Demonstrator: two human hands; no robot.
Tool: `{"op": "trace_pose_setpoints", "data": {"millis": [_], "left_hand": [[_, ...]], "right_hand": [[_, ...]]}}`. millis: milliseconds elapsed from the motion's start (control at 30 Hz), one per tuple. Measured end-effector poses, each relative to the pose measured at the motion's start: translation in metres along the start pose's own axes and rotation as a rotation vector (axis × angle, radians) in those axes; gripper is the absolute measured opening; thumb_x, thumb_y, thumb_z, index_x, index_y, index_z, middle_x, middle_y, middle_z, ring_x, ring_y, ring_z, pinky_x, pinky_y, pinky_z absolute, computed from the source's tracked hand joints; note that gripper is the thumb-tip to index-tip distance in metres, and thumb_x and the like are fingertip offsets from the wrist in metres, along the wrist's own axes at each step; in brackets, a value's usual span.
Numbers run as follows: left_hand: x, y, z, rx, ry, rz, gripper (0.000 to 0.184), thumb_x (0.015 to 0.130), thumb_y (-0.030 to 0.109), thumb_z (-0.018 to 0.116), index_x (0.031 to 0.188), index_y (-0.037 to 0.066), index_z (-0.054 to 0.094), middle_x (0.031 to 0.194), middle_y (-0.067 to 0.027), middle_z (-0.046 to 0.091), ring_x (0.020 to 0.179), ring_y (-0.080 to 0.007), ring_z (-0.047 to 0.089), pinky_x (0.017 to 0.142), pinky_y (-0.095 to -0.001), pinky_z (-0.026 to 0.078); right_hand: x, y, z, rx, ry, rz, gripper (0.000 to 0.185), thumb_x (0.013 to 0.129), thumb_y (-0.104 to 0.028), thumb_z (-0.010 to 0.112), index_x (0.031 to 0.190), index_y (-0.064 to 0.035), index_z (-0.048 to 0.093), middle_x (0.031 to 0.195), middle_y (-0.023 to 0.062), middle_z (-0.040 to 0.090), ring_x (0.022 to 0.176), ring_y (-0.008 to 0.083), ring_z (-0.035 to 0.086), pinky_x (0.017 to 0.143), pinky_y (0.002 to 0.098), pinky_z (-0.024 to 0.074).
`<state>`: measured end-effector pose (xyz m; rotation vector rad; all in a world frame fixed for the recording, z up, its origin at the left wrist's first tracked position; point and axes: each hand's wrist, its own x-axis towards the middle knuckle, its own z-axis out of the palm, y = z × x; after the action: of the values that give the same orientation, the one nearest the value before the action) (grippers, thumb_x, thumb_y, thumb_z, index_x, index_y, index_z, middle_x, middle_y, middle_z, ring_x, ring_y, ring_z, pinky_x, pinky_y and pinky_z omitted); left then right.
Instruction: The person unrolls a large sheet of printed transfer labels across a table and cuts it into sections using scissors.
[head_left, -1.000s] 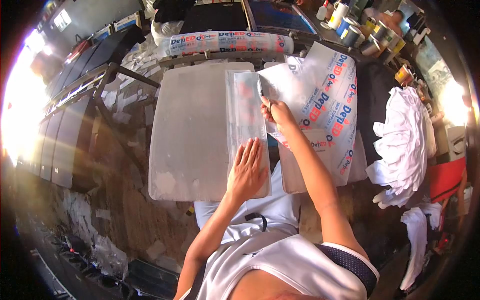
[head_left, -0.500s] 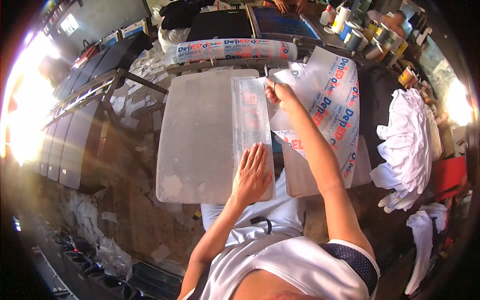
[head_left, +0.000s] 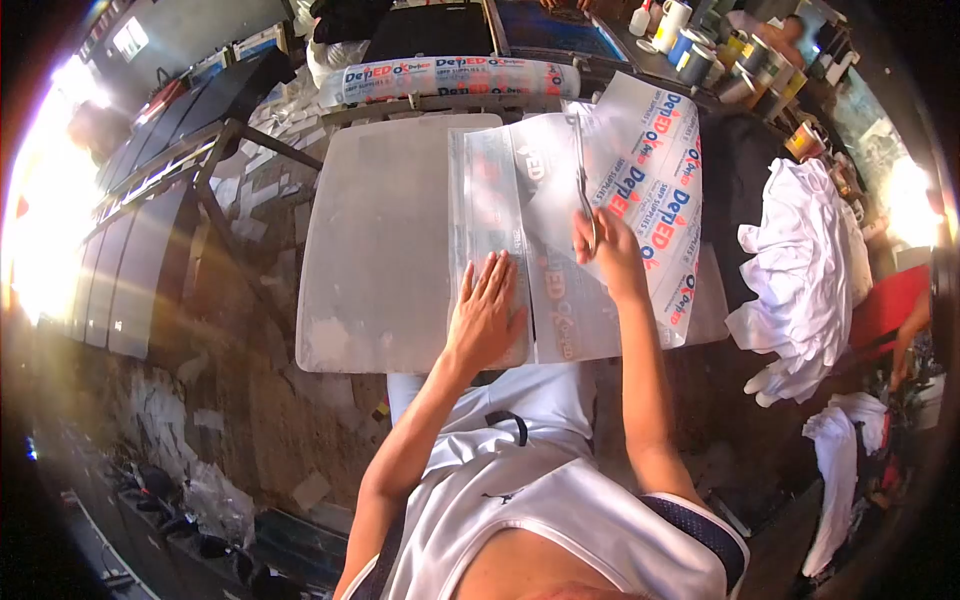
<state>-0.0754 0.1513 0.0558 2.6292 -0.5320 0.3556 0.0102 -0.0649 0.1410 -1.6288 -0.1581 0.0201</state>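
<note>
My left hand (head_left: 485,312) lies flat, fingers stretched out, on a narrow strip of clear plastic film (head_left: 485,190). The strip rests along the right side of a grey board (head_left: 375,240). My right hand (head_left: 612,245) is closed around the handles of a pair of scissors (head_left: 581,165), whose blades point away from me. Below and beside the scissors spreads a large printed plastic sheet (head_left: 672,215) with red and blue lettering, partly folded over. A narrow dark gap shows between the strip and the sheet near my left hand.
Behind the boards lies a printed roll of film (head_left: 455,78). White cloths (head_left: 795,280) are heaped at the right. Cans (head_left: 697,65) and a bottle stand at the back right, near another person's hands. A metal frame (head_left: 235,135) stands at left, with paper scraps on the floor.
My right hand has moved toward me and right with the scissors, away from the strip's far end. The sheet's near part now lies spread beside the strip. My left hand stays on the strip.
</note>
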Motion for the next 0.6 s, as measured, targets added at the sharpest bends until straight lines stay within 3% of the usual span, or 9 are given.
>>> {"op": "trace_pose_setpoints", "data": {"millis": [167, 233, 267, 367, 400, 467, 500, 533, 600], "left_hand": [[0.001, -0.004, -0.003, 0.066, -0.038, -0.023, 0.074, 0.098, 0.036, 0.066, 0.156, -0.002, 0.041, 0.168, -0.0193, 0.034, 0.158, -0.0321, 0.027, 0.131, -0.0534, 0.013], [0.001, -0.009, -0.007, 0.050, -0.075, -0.040, 0.074, 0.099, 0.037, 0.064, 0.158, -0.001, 0.039, 0.169, -0.0189, 0.032, 0.159, -0.0320, 0.025, 0.131, -0.0517, 0.013], [0.002, -0.013, -0.006, 0.051, -0.084, -0.043, 0.074, 0.099, 0.037, 0.064, 0.158, -0.001, 0.039, 0.169, -0.0189, 0.032, 0.159, -0.0320, 0.025, 0.131, -0.0517, 0.013], [0.005, -0.018, -0.003, 0.056, -0.043, -0.015, 0.074, 0.098, 0.037, 0.065, 0.156, -0.002, 0.041, 0.167, -0.0185, 0.035, 0.158, -0.0319, 0.028, 0.130, -0.0506, 0.018], [0.006, -0.018, -0.001, 0.054, -0.044, -0.019, 0.074, 0.098, 0.037, 0.065, 0.156, -0.002, 0.041, 0.167, -0.0185, 0.035, 0.158, -0.0319, 0.028, 0.130, -0.0506, 0.018], [0.006, -0.019, 0.002, 0.071, 0.001, 0.006, 0.074, 0.098, 0.036, 0.064, 0.156, -0.002, 0.041, 0.167, -0.0184, 0.035, 0.158, -0.0322, 0.028, 0.130, -0.0504, 0.017], [0.006, -0.019, 0.003, 0.070, -0.003, 0.005, 0.074, 0.098, 0.036, 0.064, 0.156, -0.002, 0.041, 0.167, -0.0184, 0.035, 0.158, -0.0322, 0.028, 0.130, -0.0504, 0.017], [0.006, -0.020, 0.004, 0.084, 0.010, 0.017, 0.074, 0.098, 0.037, 0.064, 0.156, -0.002, 0.041, 0.167, -0.0184, 0.035, 0.158, -0.0322, 0.028, 0.130, -0.0503, 0.017], [0.005, -0.020, 0.005, 0.097, 0.025, 0.026, 0.074, 0.098, 0.037, 0.063, 0.156, -0.002, 0.041, 0.168, -0.0183, 0.035, 0.158, -0.0322, 0.028, 0.130, -0.0502, 0.017]], "right_hand": [[-0.064, 0.047, -0.019, -0.098, 0.026, 0.120, 0.031, 0.104, -0.031, 0.069, 0.091, -0.0052, 0.057, 0.075, 0.0036, 0.062, 0.062, 0.0114, 0.058, 0.059, 0.0286, 0.0460], [-0.089, 0.067, -0.021, -0.113, 0.177, 0.051, 0.026, 0.100, -0.018, 0.073, 0.088, -0.0045, 0.055, 0.072, 0.0063, 0.069, 0.059, 0.0134, 0.063, 0.054, 0.0323, 0.0457], [-0.102, 0.068, -0.020, -0.108, 0.177, 0.061, 0.026, 0.100, -0.018, 0.073, 0.088, -0.0045, 0.055, 0.072, 0.0063, 0.069, 0.059, 0.0134, 0.063, 0.054, 0.0323, 0.0457], [-0.136, 0.050, -0.012, -0.682, 0.180, -0.002, 0.034, 0.091, -0.023, 0.083, 0.093, -0.0048, 0.055, 0.073, 0.0080, 0.070, 0.063, 0.0223, 0.068, 0.059, 0.0380, 0.0499], [-0.145, 0.049, -0.007, -0.633, 0.135, 0.030, 0.041, 0.085, -0.027, 0.089, 0.094, -0.0048, 0.055, 0.076, 0.0082, 0.069, 0.067, 0.0256, 0.069, 0.061, 0.0396, 0.0506], [-0.158, 0.053, 0.004, -0.625, 0.087, -0.163, 0.052, 0.078, -0.027, 0.094, 0.100, -0.0024, 0.053, 0.089, 0.0125, 0.066, 0.078, 0.0284, 0.065, 0.069, 0.0404, 0.0518], [-0.161, 0.053, 0.008, -0.822, 0.089, -0.365, 0.063, 0.069, -0.031, 0.098, 0.105, -0.0039, 0.053, 0.099, 0.0135, 0.062, 0.093, 0.0342, 0.063, 0.080, 0.0444, 0.0506], [-0.162, 0.055, 0.011, -0.884, 0.041, -0.391, 0.067, 0.064, -0.030, 0.098, 0.107, -0.0054, 0.054, 0.102, 0.0139, 0.060, 0.100, 0.0373, 0.059, 0.088, 0.0465, 0.0479], [-0.162, 0.051, 0.019, -0.882, -0.024, -0.442, 0.058, 0.064, -0.019, 0.094, 0.105, -0.0061, 0.054, 0.102, 0.0135, 0.061, 0.101, 0.0367, 0.059, 0.088, 0.0454, 0.0471]]}}
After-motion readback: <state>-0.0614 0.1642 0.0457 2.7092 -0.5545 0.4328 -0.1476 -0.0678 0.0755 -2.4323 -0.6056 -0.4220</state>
